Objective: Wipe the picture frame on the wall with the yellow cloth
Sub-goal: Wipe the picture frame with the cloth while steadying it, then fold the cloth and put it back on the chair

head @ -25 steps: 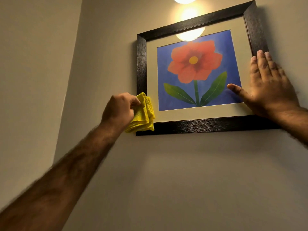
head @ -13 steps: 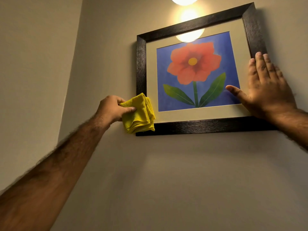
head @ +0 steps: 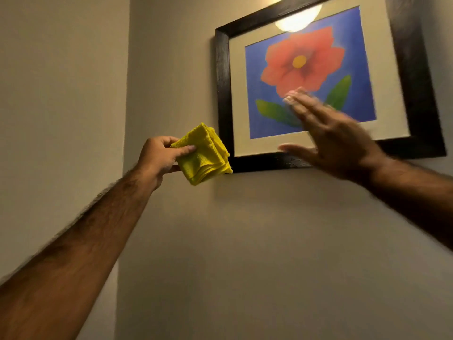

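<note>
Picture frame (head: 222,99) hangs on wall (head: 269,241), dark wood, long axis horizontal, tilted in view with right side higher. Frame holds cream mat and red flower print (head: 304,62). My left hand (head: 159,158) pinches folded yellow cloth (head: 204,155) just beside frame's lower left corner; contact unclear. My right hand (head: 335,141) spread flat, empty, blurred, before frame's lower edge.

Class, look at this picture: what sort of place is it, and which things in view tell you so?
Probably a room or hallway in a home. A framed flower print in a dark picture frame hangs on a plain painted wall, near a corner, and a lamp's glow reflects in its glass.
</note>
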